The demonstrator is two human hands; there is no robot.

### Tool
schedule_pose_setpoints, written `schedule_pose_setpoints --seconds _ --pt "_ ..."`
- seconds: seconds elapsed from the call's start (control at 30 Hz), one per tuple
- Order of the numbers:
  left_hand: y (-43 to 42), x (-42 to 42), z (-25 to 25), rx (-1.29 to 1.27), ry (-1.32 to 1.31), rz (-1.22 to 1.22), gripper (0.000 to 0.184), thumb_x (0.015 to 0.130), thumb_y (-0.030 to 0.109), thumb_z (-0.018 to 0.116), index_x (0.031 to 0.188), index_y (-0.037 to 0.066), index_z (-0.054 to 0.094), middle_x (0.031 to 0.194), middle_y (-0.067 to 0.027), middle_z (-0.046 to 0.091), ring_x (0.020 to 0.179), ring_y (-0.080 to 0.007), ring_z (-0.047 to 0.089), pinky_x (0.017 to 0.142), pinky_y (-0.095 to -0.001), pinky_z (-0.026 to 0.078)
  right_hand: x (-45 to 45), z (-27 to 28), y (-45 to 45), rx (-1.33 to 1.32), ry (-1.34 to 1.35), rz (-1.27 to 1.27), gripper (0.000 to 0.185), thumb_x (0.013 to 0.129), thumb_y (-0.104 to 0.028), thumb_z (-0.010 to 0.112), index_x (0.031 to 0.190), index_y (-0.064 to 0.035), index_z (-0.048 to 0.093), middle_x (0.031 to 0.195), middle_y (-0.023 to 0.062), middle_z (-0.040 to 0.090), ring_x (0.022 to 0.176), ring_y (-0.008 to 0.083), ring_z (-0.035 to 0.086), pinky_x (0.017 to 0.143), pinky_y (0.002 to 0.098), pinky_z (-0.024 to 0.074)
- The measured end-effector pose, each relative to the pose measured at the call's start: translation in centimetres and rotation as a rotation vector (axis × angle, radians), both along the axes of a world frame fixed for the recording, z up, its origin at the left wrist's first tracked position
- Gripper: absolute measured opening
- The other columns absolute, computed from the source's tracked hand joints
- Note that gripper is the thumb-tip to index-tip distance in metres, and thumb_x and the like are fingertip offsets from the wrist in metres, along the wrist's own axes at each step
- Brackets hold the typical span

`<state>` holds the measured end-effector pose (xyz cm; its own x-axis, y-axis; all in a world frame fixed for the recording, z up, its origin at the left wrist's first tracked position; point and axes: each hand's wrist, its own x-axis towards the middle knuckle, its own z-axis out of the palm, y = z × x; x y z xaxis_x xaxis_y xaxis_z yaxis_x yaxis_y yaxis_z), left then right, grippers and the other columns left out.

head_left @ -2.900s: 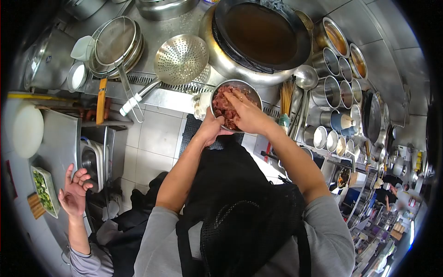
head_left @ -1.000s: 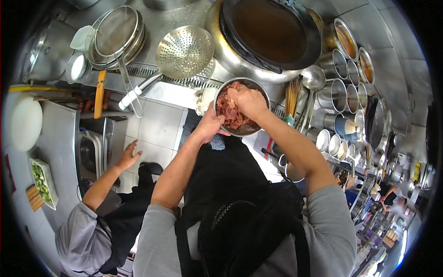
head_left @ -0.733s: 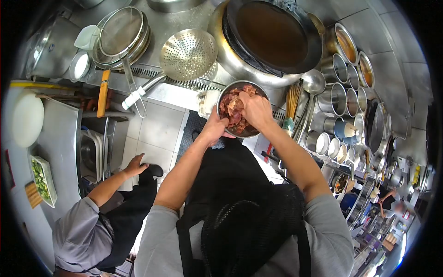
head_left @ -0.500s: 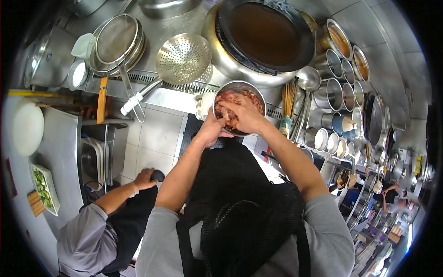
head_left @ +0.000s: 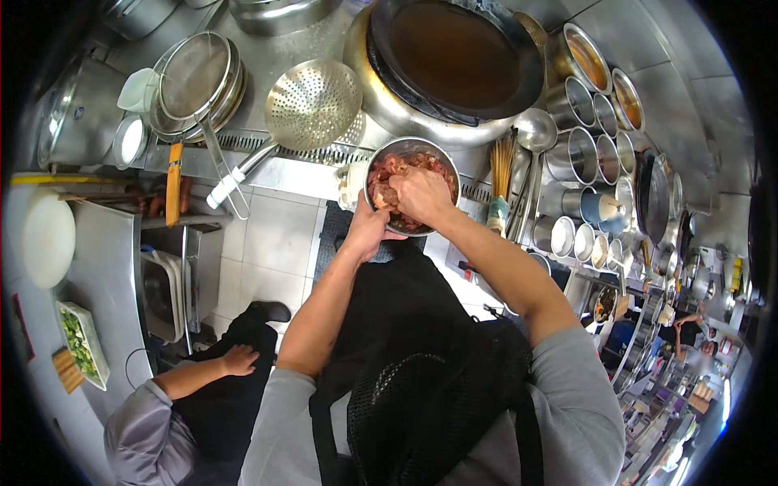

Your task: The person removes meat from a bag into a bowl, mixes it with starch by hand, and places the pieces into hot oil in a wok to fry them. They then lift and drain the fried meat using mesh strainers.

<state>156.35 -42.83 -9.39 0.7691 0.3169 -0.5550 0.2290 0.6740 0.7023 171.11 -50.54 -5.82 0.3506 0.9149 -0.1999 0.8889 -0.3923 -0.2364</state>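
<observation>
Counter: We see a long grey stainless-steel counter running across the top of the view.
Neighbour: On our left is another person in a grey sleeve and black clothing, one hand lowered in front of it.
Wok: A wide round black wok of brown liquid sits on a rounded brassy metal vessel.
Strainers: Round wire-mesh strainers lie stacked at the left, near a silver perforated skimmer with a white-wrapped handle.
Bowl: A round silver metal bowl is at the counter's front edge, below the wok; we cannot tell whether it touches that edge.
Meat: We see red raw meat pieces inside the bowl.
Right hand: The right hand is in the meat, its fingers curled; their tips are hidden, so we cannot tell what they pinch.
Left hand: The left hand grips the bowl's near-left side, thumb at the rim, fingers underneath.
Brush: A bundle of thin tan sticks is right of the bowl, beside a round silver ladle.
</observation>
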Motion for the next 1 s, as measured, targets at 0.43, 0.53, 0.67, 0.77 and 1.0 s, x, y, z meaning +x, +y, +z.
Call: schedule_pose_setpoints --seconds 0.43,0.53,0.67,0.77,1.0 --pt "-2.5 -1.6 -1.1 0.033 -0.126 0.129 0.053 0.101 0.004 0.052 0.153 0.008 0.044 0.148 -0.0169 0.056 0.12 -0.0318 0.069 0.078 -0.046 0.068 -1.8 1.9 -2.2 -0.032 -0.15 -0.243 0.063 0.069 -0.033 0.085 0.124 -0.0053 0.074 0.136 0.029 0.056 0.124 0.041 0.059 0.105 0.0488 0.0518" --pt "-1.6 -1.0 -2.0 0.049 -0.113 0.081 0.066 0.098 0.001 0.049 0.16 0.015 0.033 0.154 -0.0171 0.051 0.122 -0.0331 0.067 0.075 -0.0461 0.068 -1.5 0.3 -2.9 0.018 0.008 -0.347 0.074 0.067 -0.028 0.088 0.132 -0.002 0.065 0.134 0.0326 0.055 0.125 0.045 0.059 0.105 0.0505 0.0523" --pt "-0.9 -0.4 -2.2 0.063 -0.09 0.009 0.074 0.096 0.0 0.049 0.163 0.022 0.026 0.158 -0.0152 0.046 0.125 -0.0341 0.065 0.073 -0.0452 0.068 0.3 -2.8 -2.6 0.133 0.426 -0.476 0.08 0.063 -0.02 0.09 0.133 -0.0005 0.056 0.126 0.0372 0.057 0.115 0.0534 0.064 0.097 0.0527 0.0565" --pt "-0.4 0.8 -1.2 0.103 -0.083 -0.079 0.067 0.097 0.004 0.053 0.16 0.02 0.034 0.153 -0.0127 0.051 0.124 -0.0324 0.066 0.076 -0.0458 0.068 2.2 -6.5 -1.7 0.245 0.518 -0.525 0.067 0.064 -0.022 0.086 0.123 -0.0008 0.063 0.12 0.0339 0.065 0.11 0.0457 0.069 0.094 0.0498 0.0584" --pt "1.3 1.8 -0.4 0.091 0.063 -0.228 0.055 0.099 0.004 0.05 0.153 0.01 0.039 0.139 -0.0167 0.06 0.114 -0.0325 0.071 0.076 -0.0483 0.069 6.8 -6.0 -2.5 0.144 0.643 -0.42 0.065 0.059 -0.037 0.093 0.112 -0.0011 0.079 0.116 0.0245 0.076 0.111 0.0365 0.073 0.098 0.0428 0.0584"
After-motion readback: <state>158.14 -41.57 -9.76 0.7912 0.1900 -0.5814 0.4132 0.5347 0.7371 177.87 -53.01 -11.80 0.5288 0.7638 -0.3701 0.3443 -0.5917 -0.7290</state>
